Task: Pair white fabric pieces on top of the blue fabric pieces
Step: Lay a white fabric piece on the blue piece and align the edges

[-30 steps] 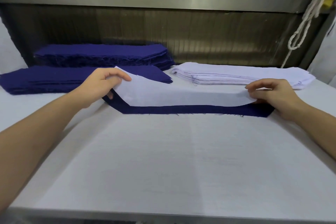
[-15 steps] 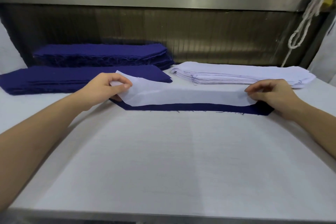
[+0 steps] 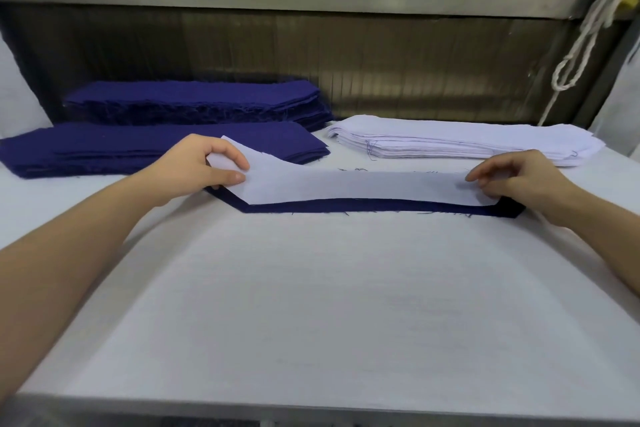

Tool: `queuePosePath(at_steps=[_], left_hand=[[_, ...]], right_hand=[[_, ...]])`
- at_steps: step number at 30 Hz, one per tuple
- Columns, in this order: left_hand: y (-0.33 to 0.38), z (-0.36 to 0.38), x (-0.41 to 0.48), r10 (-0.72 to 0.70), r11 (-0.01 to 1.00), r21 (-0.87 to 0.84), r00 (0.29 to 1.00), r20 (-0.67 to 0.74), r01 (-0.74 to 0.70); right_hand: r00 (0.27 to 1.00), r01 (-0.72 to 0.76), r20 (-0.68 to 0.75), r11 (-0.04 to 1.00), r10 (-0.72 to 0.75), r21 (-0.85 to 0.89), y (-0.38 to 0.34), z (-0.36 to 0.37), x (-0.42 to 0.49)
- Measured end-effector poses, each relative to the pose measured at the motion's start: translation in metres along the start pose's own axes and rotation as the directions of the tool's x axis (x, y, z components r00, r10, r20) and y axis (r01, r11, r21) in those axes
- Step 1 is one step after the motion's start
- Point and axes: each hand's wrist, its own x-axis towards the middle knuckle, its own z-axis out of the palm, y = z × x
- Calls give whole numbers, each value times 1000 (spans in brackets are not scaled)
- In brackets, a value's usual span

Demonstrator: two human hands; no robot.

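A long white fabric piece (image 3: 353,185) lies over a dark blue fabric piece (image 3: 367,206) on the white table; only a thin blue border shows along its near edge and ends. My left hand (image 3: 201,165) pinches the white piece's left end between thumb and fingers, holding it slightly raised. At the right end, my right hand (image 3: 512,177) pinches the white piece with curled fingertips. Behind sit two stacks of blue pieces (image 3: 162,146) (image 3: 194,100) on the left and a stack of white pieces (image 3: 464,140) on the right.
The padded white table (image 3: 311,305) stretches toward me to a metal front edge. A metal wall with a dark slatted panel (image 3: 311,55) stands behind the stacks. A white rope (image 3: 581,35) hangs at the upper right.
The white piece has been lowered and shifted toward me over the blue one, so less blue shows now. Both hands kept their hold on its ends.
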Motion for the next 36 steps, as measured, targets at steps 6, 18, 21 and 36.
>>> queuePosePath(at_steps=[6,18,21,36], left_hand=[[-7,1,0,42,997,57,998,46,-44],[-13,1,4,75,994,74,994,75,-81],[-13,1,4,72,994,75,994,81,-79],[-7,-1,1,62,986,149,991,120,-80]], right_hand=[[1000,-5,-25,1000,5,5,1,1,-1],[999,39,-12,994,-40,-99,0,-1,-1],[999,43,-3,992,-44,-115,-1,-1,-1],[999,45,17,988,-43,-146,-1,0,-1]])
